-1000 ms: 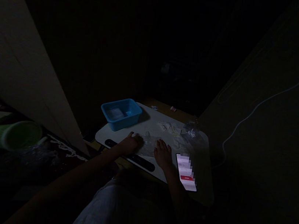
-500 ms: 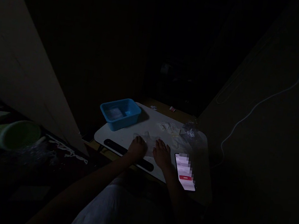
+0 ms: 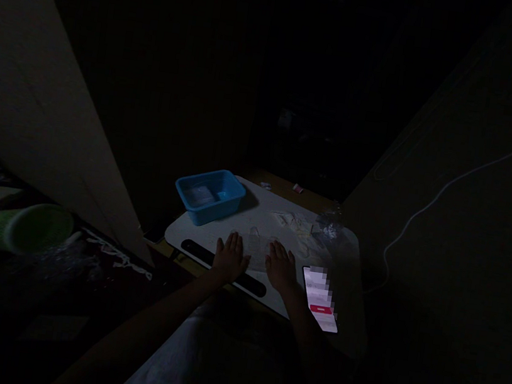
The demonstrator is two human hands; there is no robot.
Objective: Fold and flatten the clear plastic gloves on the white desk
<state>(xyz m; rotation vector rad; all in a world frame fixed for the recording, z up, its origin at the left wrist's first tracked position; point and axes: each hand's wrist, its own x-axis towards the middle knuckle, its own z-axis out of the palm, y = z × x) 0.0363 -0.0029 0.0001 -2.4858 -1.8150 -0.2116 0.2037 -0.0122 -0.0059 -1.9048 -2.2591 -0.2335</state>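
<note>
A clear plastic bag [image 3: 257, 254] lies flat on a small white table [image 3: 258, 205], directly in front of me. My left hand [image 3: 231, 258] rests on its left side with the fingers stretched out and holds nothing. On the opposite side my right hand [image 3: 280, 265] lies flat, fingers also extended, touching the bag's right edge. Dim light hides the bag's finer details. Beyond the right hand are crumpled pale wrappers or bags [image 3: 294, 224], whose exact kind I cannot make out.
A blue plastic basin [image 3: 215, 212] with something clear inside stands at the table's back left. A lit phone [image 3: 320, 303] lies at the right, near crumpled clear plastic [image 3: 331, 228]. A green container [image 3: 13, 228] lies on its side at far left. A white cable [image 3: 453, 178] runs along the right wall.
My left hand has opened from curled fingers to a flat spread and shifted slightly left on the bag. My right hand stays flat near the bag's right edge. The view has shifted slightly.
</note>
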